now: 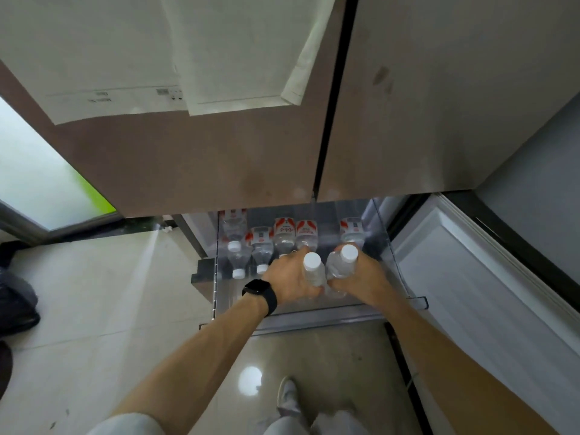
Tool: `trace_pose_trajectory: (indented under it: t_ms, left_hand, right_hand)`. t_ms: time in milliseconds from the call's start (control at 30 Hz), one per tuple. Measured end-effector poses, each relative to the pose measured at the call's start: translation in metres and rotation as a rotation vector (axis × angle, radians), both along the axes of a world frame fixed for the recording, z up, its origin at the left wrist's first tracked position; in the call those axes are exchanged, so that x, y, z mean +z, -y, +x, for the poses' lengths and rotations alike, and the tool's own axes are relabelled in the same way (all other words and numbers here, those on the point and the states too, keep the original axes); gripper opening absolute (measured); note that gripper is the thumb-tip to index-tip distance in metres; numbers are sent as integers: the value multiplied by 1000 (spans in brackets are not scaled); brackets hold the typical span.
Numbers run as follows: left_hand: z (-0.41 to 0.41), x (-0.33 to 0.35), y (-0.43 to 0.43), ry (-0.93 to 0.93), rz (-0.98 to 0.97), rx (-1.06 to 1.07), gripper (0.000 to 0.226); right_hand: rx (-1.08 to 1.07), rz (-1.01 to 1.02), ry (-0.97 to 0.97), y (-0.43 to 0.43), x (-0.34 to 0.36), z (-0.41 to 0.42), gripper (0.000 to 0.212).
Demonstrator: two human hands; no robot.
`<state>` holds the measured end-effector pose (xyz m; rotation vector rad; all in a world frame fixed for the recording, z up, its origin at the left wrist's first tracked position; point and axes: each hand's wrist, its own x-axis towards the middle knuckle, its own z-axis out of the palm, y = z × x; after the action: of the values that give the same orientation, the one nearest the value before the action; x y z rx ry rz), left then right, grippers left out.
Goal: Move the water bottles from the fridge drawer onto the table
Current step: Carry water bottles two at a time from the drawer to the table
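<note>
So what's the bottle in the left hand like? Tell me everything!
The bottle is clear plastic with a white cap, upright, cap toward the camera. The left hand grips its body, fingers curled round it, hiding its lower part. It is over the open drawer, close beside the other bottle, held by the right hand. No label shows.

Two clear plastic water bottles with white caps in hand, at least five more red-and-white-labelled bottles lying in one clear drawer, two bare hands, one black wristwatch, two white paper sheets
</note>
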<state>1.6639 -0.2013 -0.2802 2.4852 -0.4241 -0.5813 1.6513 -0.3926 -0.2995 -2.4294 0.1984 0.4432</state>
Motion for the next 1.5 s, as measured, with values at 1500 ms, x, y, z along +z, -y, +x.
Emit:
trace_pose_trajectory:
  t_ms: [1500]
  left_hand:
    - [-926, 144, -357, 368, 143, 1578, 55]
  right_hand:
    - [1400, 498, 171, -467, 154, -680, 48]
